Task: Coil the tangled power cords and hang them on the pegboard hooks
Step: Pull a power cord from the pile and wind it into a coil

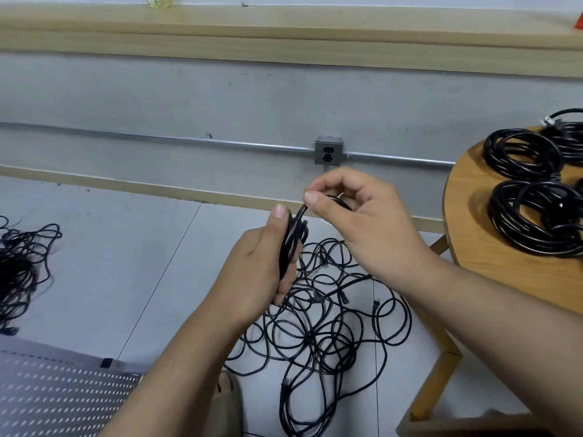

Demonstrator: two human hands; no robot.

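My left hand (pixel 265 257) grips a small coil of black power cord (pixel 291 239), held upright at chest height. My right hand (pixel 353 212) pinches a strand of the same cord just above the coil, between thumb and fingers. Below both hands a tangled heap of black cords (pixel 328 326) sprawls over the tiled floor. Coiled cords (pixel 523 156) lie on a round wooden table (pixel 467 234) at the right. A white pegboard (pixel 60 395) shows at the bottom left corner; no hooks are visible on it.
Another tangle of black cords (pixel 22 263) lies on the floor at the far left. A grey wall socket (pixel 328 151) sits on a metal conduit along the wall. The table's wooden legs (pixel 438 370) stand right of the heap. My sandalled foot (pixel 227 392) is near the heap.
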